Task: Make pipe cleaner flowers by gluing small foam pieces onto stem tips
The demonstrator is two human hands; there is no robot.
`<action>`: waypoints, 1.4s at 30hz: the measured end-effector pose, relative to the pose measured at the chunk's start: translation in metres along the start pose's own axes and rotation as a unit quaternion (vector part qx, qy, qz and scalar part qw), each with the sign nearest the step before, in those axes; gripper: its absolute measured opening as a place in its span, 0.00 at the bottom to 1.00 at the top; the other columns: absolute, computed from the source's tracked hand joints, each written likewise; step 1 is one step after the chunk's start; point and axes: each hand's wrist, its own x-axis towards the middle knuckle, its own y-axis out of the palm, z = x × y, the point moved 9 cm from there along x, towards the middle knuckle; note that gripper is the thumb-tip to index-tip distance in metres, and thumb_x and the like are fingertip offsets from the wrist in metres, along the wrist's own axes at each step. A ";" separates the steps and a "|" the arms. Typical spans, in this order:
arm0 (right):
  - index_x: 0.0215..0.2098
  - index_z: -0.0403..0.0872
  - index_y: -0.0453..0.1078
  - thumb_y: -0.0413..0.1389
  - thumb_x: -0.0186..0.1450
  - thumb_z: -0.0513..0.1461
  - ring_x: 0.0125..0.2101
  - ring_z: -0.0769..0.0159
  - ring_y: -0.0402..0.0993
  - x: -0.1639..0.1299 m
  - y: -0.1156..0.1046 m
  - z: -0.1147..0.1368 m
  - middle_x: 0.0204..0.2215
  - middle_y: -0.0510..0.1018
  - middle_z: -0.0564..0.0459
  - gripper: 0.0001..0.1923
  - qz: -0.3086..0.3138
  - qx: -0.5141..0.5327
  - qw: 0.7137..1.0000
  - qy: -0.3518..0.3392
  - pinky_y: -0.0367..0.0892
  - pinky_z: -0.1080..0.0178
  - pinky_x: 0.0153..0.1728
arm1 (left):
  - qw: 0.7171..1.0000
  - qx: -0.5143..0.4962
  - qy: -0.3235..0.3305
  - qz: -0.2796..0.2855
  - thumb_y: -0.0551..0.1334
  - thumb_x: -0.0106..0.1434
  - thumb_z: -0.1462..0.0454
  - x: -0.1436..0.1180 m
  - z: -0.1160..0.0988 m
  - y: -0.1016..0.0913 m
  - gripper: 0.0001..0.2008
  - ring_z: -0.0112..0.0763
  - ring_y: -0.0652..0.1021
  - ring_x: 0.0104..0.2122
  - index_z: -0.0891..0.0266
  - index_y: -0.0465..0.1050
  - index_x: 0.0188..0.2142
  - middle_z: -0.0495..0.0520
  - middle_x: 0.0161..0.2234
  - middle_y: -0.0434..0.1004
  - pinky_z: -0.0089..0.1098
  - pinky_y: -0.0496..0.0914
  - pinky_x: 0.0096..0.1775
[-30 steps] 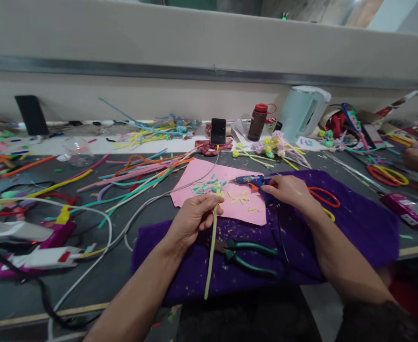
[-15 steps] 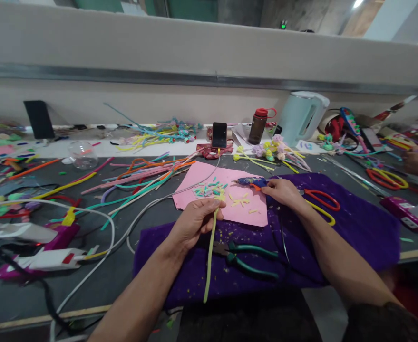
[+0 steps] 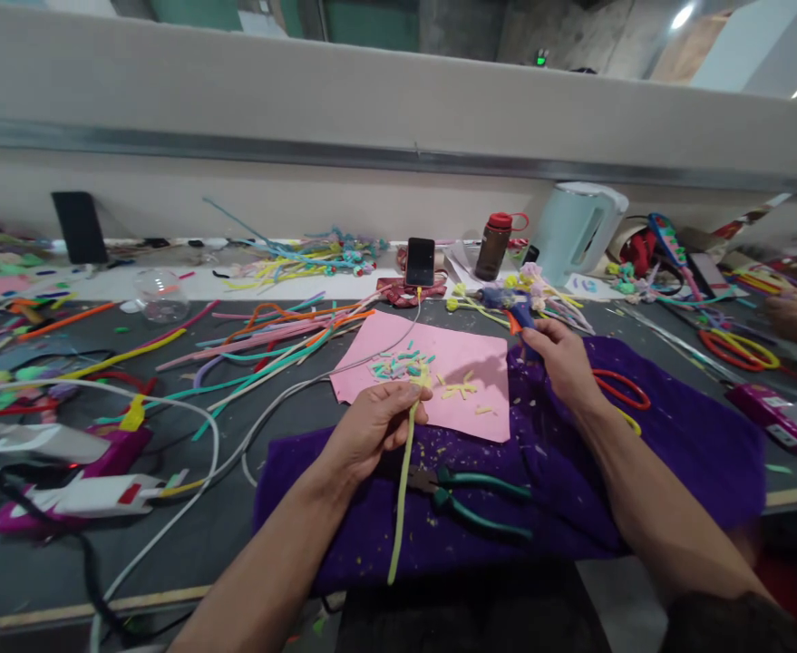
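My left hand pinches a yellow-green pipe cleaner stem that hangs down over the purple cloth. Its upper end sits by small cut pieces on a pink felt sheet. My right hand grips a blue glue gun, lifted off the table with its nozzle pointing left and away. Green-handled pliers lie on the cloth below my left hand. Red-handled scissors lie just right of my right wrist.
Long coloured pipe cleaners spread left of the felt. A phone, a brown bottle and a pale kettle stand at the back. Another glue gun and cables lie left. Another person's hand works at far right.
My right hand has picked the blue glue gun up from the pink felt's edge and raised it away toward the back. My left hand and the stem stay in place.
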 end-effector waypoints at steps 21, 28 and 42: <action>0.36 0.49 0.58 0.59 0.54 0.39 0.15 0.70 0.65 -0.068 0.055 0.039 0.19 0.72 0.56 0.15 0.258 0.264 0.927 0.067 0.55 0.68 0.15 | 0.997 -0.022 0.059 -0.036 0.65 0.52 0.59 -0.001 -0.009 -0.015 0.12 0.13 0.65 0.12 0.68 0.69 0.28 0.50 0.25 0.73 0.17 0.51 0.11; 0.36 0.50 0.58 0.54 0.60 0.40 0.16 0.72 0.61 -0.070 0.061 0.041 0.18 0.67 0.59 0.09 0.251 0.241 0.937 0.034 0.53 0.68 0.16 | 0.996 -0.022 0.075 -0.034 0.64 0.53 0.58 -0.003 -0.013 -0.014 0.13 0.12 0.64 0.12 0.67 0.68 0.26 0.49 0.24 0.72 0.17 0.50 0.11; 0.34 0.47 0.56 0.47 0.66 0.40 0.17 0.75 0.54 -0.077 0.066 0.050 0.16 0.62 0.61 0.05 0.261 0.170 0.950 -0.019 0.49 0.66 0.20 | 0.997 -0.027 0.070 -0.024 0.63 0.53 0.57 -0.003 -0.012 -0.012 0.13 0.12 0.64 0.11 0.67 0.69 0.25 0.47 0.22 0.72 0.18 0.50 0.11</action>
